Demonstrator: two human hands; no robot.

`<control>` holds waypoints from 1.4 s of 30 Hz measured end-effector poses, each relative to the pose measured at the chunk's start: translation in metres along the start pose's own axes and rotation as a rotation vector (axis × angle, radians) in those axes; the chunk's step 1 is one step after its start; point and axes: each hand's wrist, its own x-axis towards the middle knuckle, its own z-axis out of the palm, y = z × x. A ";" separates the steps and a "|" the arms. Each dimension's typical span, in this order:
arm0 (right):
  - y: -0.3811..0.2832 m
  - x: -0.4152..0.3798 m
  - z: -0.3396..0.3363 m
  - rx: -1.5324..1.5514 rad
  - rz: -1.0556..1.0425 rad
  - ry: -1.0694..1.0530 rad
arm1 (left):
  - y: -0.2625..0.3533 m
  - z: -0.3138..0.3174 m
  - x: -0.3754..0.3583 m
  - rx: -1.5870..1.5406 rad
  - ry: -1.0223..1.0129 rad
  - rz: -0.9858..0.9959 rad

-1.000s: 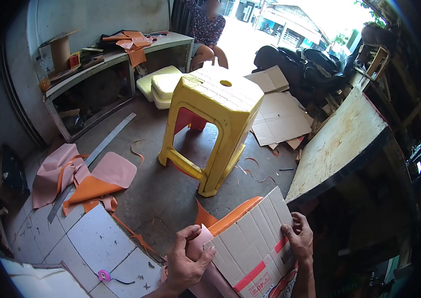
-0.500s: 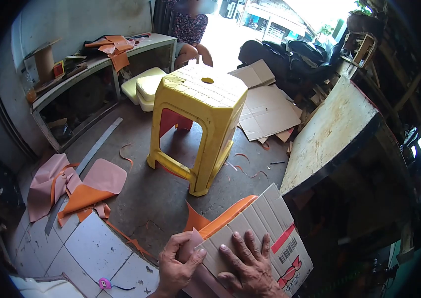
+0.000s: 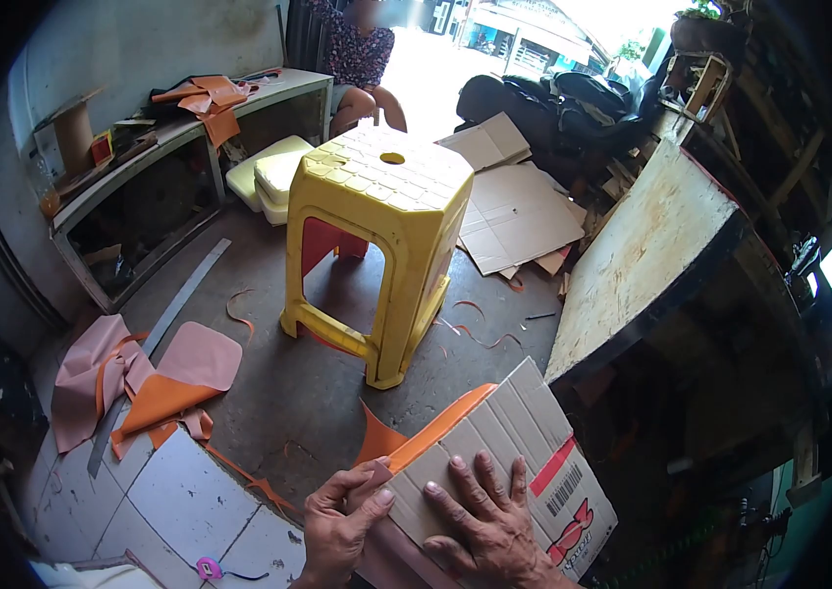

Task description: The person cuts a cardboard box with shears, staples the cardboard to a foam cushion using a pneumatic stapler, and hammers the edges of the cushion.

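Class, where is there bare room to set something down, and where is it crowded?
Bare: the yellow stool top; the white tiles between the folded sheeting and pink tape measure; the grey floor between sheeting and stool, bar a thin curl. Crowded: by the left hand and right hand at the printed cardboard, and right of the stool, where flattened boxes lie.

Right hand [image 3: 487, 527] flat on cardboard [image 3: 509, 461], left [image 3: 342, 520] pinching sheet corner.
Orange material [image 3: 440, 429] shows along cardboard's far-left edge; yellow stool [image 3: 376, 216] on floor [image 3: 268, 393] beyond, tape measure [image 3: 208, 567] on tiles [image 3: 185, 491].
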 end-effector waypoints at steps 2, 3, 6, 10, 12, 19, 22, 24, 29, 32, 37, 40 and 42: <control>0.001 -0.001 -0.001 0.098 0.056 -0.067 | 0.001 0.000 0.000 -0.006 -0.005 -0.003; 0.001 -0.001 -0.001 0.097 0.056 -0.067 | 0.001 0.000 0.001 -0.012 -0.010 -0.007; 0.001 0.000 0.000 0.098 0.053 -0.061 | 0.001 -0.003 0.003 -0.023 -0.009 -0.028; -0.002 0.003 -0.004 0.036 0.010 -0.014 | 0.000 -0.002 0.004 -0.054 -0.047 0.023; -0.003 0.003 -0.004 0.041 0.018 -0.024 | 0.002 -0.001 0.005 -0.031 -0.036 0.024; -0.001 0.004 0.000 0.029 0.002 -0.001 | 0.006 0.000 0.006 0.036 -0.035 0.046; -0.002 0.004 -0.001 0.028 -0.001 0.012 | 0.006 0.000 0.007 0.029 -0.034 0.039; -0.002 0.006 0.001 0.031 -0.009 0.023 | 0.010 0.001 0.006 0.074 -0.039 -0.020; 0.007 0.005 0.012 0.048 0.033 -0.042 | 0.008 -0.004 0.015 0.271 -0.129 0.063; 0.006 0.006 0.013 0.033 0.036 -0.048 | 0.017 -0.003 0.024 0.534 -0.222 0.103; 0.005 0.005 0.018 -0.018 0.023 -0.042 | 0.027 -0.003 0.035 0.671 -0.356 0.009; 0.003 0.004 0.019 -0.044 0.037 -0.051 | 0.011 -0.017 0.044 0.660 -0.415 0.055; 0.003 0.004 0.018 -0.038 0.038 -0.060 | 0.007 -0.018 0.046 0.674 -0.457 0.105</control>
